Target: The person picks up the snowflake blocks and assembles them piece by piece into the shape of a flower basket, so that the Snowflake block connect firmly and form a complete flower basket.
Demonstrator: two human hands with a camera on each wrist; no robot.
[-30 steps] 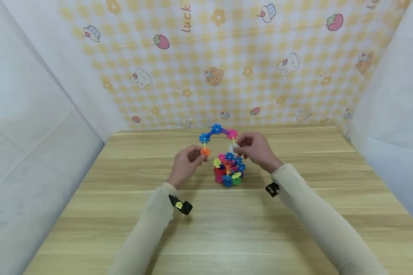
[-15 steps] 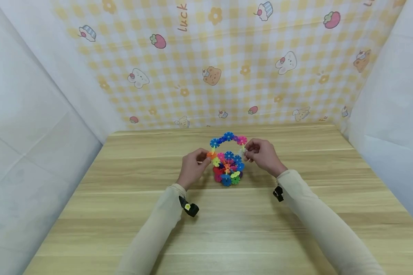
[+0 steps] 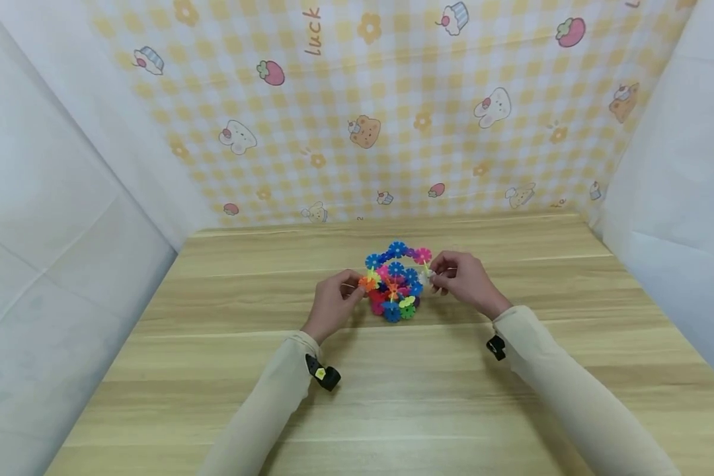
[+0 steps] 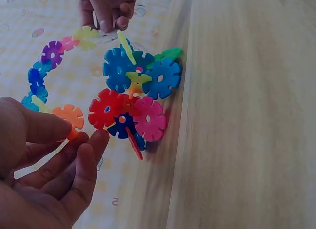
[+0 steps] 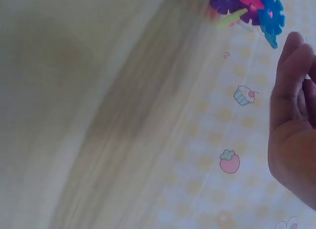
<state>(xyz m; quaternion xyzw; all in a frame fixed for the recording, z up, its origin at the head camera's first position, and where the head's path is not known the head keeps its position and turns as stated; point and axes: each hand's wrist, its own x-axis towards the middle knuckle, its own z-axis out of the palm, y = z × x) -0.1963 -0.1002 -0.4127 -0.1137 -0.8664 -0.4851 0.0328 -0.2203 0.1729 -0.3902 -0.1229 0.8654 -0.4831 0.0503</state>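
A chain of notched plastic snowflake discs (image 3: 397, 249) in several colours makes an arch in the head view. My left hand (image 3: 335, 304) pinches the orange disc (image 4: 70, 116) at its left end. At the other end, my right hand (image 3: 467, 283) holds the white disc (image 3: 426, 277) between thumb and fingers. Between my hands, a rounded cluster of joined snowflake discs (image 3: 392, 311) stands on the table, its front in blue, green, red and pink. The arch sits at the cluster's far side; whether the two touch I cannot tell. Fingers hide part of both end discs.
The wood-grain table (image 3: 393, 396) stretches around the cluster. A yellow-checked cloth (image 3: 357, 86) hangs along its far edge, with white sheets (image 3: 65, 198) at the sides. A black strap (image 3: 323, 373) is on the left wrist, and another (image 3: 496, 347) on the right.
Both hands have brought the chain down and to the right, close around the cluster. They have moved slightly further apart, flattening the arch. The cluster has stayed in place.
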